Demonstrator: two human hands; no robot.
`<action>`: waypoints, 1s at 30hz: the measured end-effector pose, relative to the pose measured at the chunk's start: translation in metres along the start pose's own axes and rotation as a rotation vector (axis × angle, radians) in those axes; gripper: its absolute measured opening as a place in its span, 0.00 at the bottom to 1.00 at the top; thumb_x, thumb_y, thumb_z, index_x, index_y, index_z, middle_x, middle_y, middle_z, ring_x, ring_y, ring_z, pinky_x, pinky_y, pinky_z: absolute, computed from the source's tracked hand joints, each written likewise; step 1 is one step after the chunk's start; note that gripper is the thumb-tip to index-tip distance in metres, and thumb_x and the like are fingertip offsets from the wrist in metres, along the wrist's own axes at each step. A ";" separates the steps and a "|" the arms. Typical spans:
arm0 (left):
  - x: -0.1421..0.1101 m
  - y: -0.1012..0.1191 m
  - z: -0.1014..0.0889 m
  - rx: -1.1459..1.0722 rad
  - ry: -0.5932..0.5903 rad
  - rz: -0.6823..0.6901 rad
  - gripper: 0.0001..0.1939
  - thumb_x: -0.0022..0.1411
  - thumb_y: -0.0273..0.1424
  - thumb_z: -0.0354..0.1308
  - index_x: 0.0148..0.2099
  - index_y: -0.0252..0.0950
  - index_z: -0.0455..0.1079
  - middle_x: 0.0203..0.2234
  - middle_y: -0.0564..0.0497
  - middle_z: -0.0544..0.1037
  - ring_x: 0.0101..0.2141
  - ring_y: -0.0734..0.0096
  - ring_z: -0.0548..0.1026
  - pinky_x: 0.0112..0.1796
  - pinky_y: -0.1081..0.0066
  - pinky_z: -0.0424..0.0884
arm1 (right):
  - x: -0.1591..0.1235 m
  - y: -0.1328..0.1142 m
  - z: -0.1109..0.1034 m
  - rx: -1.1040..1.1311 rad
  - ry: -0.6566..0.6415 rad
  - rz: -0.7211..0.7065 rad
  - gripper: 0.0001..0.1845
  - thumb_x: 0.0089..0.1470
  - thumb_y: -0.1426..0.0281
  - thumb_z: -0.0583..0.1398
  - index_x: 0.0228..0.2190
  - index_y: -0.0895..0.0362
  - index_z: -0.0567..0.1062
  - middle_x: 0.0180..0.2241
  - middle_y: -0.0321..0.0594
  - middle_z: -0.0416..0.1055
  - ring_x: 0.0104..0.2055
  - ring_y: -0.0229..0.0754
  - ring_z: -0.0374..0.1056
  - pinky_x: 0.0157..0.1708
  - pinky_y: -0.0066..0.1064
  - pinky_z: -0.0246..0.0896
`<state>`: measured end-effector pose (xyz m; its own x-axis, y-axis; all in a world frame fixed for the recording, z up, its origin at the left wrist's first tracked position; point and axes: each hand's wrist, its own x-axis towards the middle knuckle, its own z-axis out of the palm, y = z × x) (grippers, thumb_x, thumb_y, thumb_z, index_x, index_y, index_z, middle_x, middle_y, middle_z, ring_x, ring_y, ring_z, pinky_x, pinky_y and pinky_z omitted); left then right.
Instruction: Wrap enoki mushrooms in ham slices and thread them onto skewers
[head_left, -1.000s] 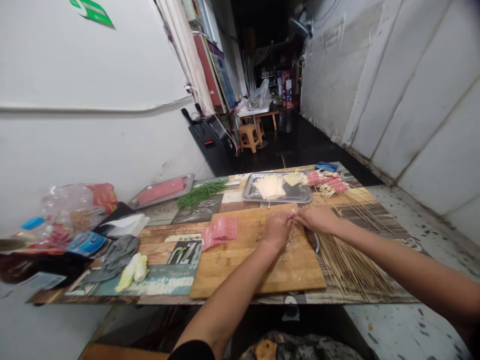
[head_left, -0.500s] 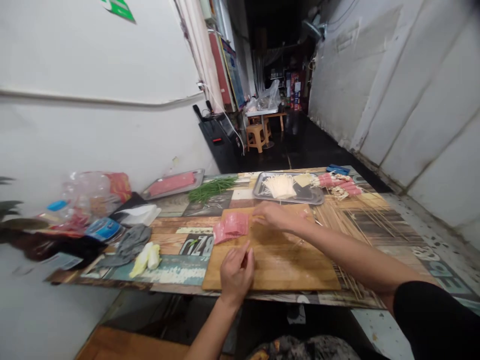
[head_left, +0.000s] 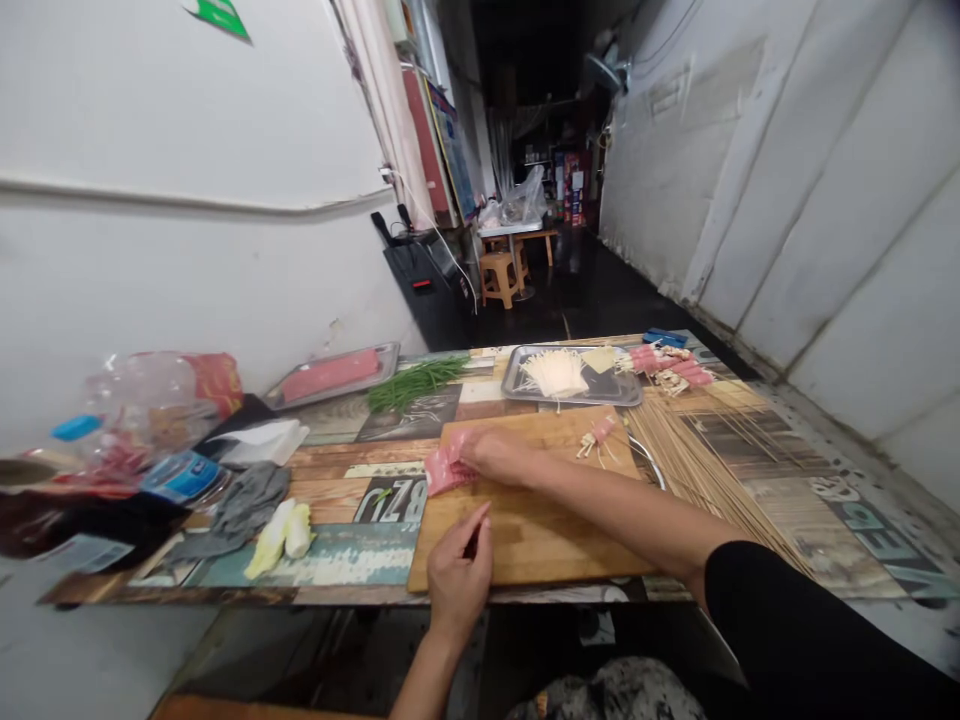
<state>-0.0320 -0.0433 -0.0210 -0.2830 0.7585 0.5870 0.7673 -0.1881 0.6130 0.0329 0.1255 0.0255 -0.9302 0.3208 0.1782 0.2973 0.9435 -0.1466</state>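
My right hand (head_left: 495, 456) reaches across the wooden cutting board (head_left: 540, 535), its fingers closed at the right edge of the thin pink meat slices (head_left: 446, 465). The fingertips are partly hidden behind the hand. My left hand (head_left: 459, 562) is just below, at the board's left front, with fingers curled and thumb near the index finger. What lies inside that curl, if anything, is hidden. A meat roll around enoki mushrooms (head_left: 600, 435) lies at the board's upper right.
Behind the board, a metal tray (head_left: 517, 392) holds enoki mushrooms (head_left: 555, 372). Several skewered rolls (head_left: 675, 368) and bare skewers (head_left: 697, 475) lie on the right. Leftward are green chives (head_left: 416, 385), a meat tray (head_left: 390, 365), cabbage leaves (head_left: 281, 540), a grey cloth (head_left: 251, 515) and bottles (head_left: 184, 478).
My right hand has moved left onto the meat slices. The roll at the board's upper right, earlier mostly behind my arm, now shows. My left hand stays nearly in place.
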 end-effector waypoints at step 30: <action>0.025 0.014 0.007 0.116 -0.044 0.264 0.12 0.62 0.25 0.54 0.48 0.33 0.72 0.36 0.46 0.80 0.36 0.67 0.78 0.40 0.68 0.74 | -0.083 0.149 -0.089 0.142 -0.026 0.969 0.10 0.51 0.70 0.60 0.30 0.63 0.81 0.30 0.46 0.77 0.36 0.42 0.72 0.34 0.24 0.59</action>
<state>-0.0240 -0.0229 -0.0015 -0.0416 0.7200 0.6927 0.8725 -0.3116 0.3763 0.1740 0.2472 0.0754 -0.3017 0.9479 -0.1025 0.9079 0.2529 -0.3342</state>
